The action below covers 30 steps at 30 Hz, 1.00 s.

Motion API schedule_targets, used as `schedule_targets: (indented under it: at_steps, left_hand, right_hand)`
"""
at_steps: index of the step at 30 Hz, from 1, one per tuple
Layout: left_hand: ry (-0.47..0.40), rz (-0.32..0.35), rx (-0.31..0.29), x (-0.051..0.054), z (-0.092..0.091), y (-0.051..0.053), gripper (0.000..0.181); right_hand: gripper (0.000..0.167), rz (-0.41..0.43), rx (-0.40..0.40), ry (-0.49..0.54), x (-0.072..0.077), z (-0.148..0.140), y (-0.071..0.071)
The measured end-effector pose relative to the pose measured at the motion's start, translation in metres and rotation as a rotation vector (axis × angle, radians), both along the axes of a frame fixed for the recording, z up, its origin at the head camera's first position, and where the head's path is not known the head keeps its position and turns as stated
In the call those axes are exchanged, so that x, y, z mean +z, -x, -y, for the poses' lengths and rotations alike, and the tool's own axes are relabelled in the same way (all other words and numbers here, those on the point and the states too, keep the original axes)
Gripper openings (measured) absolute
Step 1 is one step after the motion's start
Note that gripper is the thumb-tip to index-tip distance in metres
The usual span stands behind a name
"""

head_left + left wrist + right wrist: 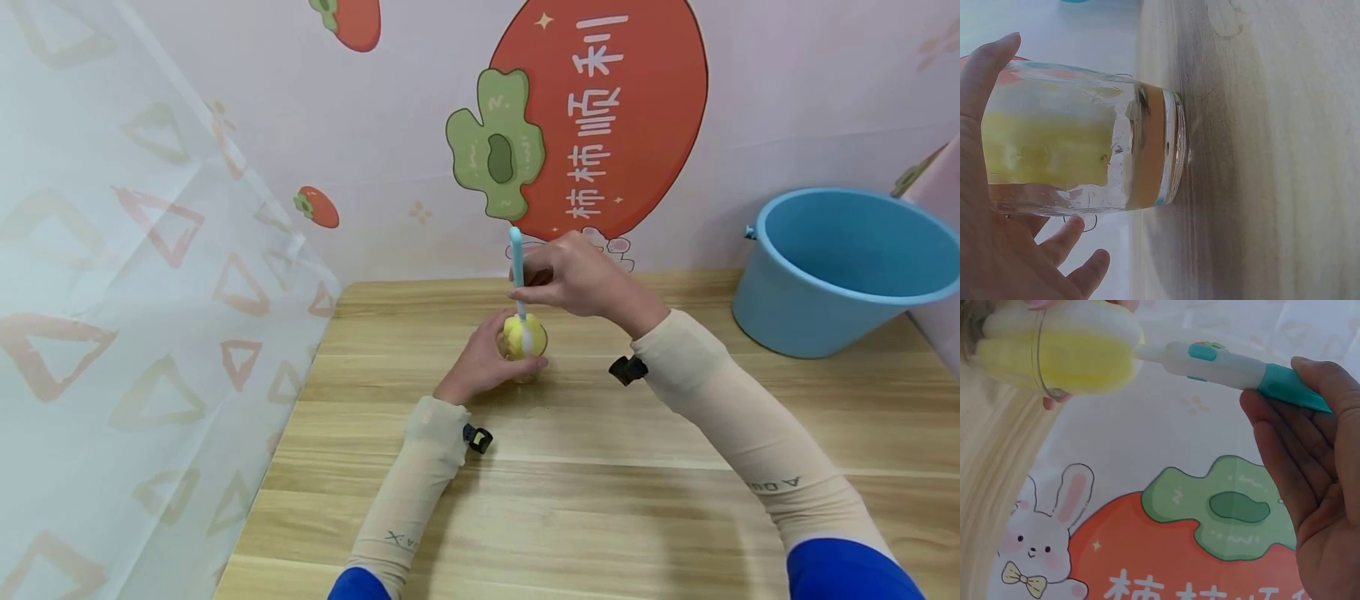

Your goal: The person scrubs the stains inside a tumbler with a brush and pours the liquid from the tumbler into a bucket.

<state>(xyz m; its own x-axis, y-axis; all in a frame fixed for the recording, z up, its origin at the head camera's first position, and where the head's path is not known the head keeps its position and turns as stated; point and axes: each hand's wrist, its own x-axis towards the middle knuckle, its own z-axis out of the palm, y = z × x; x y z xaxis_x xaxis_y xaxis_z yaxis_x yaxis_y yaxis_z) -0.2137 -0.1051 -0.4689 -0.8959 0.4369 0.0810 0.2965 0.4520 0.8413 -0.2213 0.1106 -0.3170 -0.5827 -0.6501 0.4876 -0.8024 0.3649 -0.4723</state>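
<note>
A bottle brush with a yellow-and-white sponge head [1085, 353] and a white and teal handle [1229, 365] stands upright in a clear glass [1072, 144]. Most of the sponge is inside the glass, its top above the rim. My left hand [485, 357] holds the glass round its side, thumb at the front. The glass base is at the wooden table, with something brownish showing near the bottom in the left wrist view. My right hand [573, 279] pinches the brush handle between thumb and fingers, above the glass.
A light blue bucket [802, 312] stands at the right on the wooden table [600, 508]. A printed cloth with a large red fruit [645, 125] hangs behind, and a pale patterned sheet [150, 333] hangs at the left.
</note>
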Motion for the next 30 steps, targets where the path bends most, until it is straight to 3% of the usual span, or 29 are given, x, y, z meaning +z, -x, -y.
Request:
schedule_targets:
  at_steps: [5,13,17,27,30]
  left_hand:
    - [-0.044,-0.01,-0.034,-0.002,-0.001,0.002,0.067]
    - [-0.09,-0.029,-0.049,-0.004,-0.001,0.003,0.067]
    - [-0.078,-0.046,-0.066,-0.005,-0.001,0.004,0.071]
    - [0.009,-0.009,0.002,-0.003,0.0,0.001,0.077]
    - [0.0,0.005,0.009,-0.004,0.0,0.001,0.072]
  right_hand:
    - [0.008,-0.022,0.055,0.079,-0.009,0.005,0.0]
    - [0.005,0.13,0.134,0.047,-0.015,0.006,-0.002]
    - [0.006,0.145,0.142,0.03,-0.01,0.004,-0.003]
    - [0.009,0.051,0.017,-0.049,0.005,-0.006,0.002]
    - [0.008,0.011,-0.012,-0.038,0.007,-0.004,0.004]
